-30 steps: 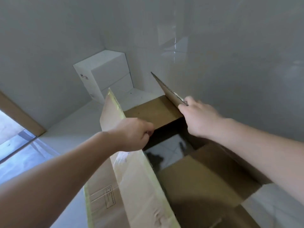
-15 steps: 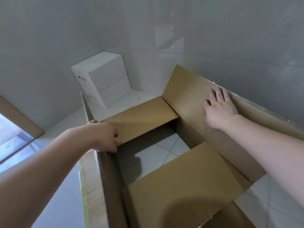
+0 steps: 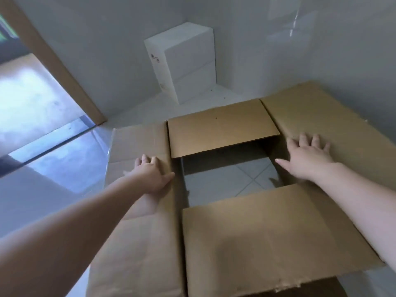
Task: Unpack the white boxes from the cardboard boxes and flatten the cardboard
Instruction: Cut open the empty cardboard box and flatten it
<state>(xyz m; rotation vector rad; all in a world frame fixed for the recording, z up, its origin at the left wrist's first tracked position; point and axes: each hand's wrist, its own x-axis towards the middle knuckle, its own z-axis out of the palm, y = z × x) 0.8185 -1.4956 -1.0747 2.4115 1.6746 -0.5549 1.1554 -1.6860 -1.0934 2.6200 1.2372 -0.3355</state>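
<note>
A brown cardboard box [image 3: 252, 234] stands open on the tiled floor, with no bottom; floor tiles show through its middle. All its flaps are spread outward. My left hand [image 3: 151, 175] presses flat on the left flap [image 3: 137, 144], fingers straight. My right hand [image 3: 308, 156] lies spread on the right flap [image 3: 334, 123], which leans against the wall. Two stacked white boxes [image 3: 188, 65] stand in the far corner, apart from the cardboard.
White tiled walls close in at the back and on the right. A wooden door frame [image 3: 55, 67] and a glass pane [image 3: 49, 133] are on the left. Floor tiles [image 3: 231, 179] are visible inside the box.
My left hand let go of the upright left flap's edge and now presses it down flat. The flap has folded outward. My right hand stays spread on the right flap.
</note>
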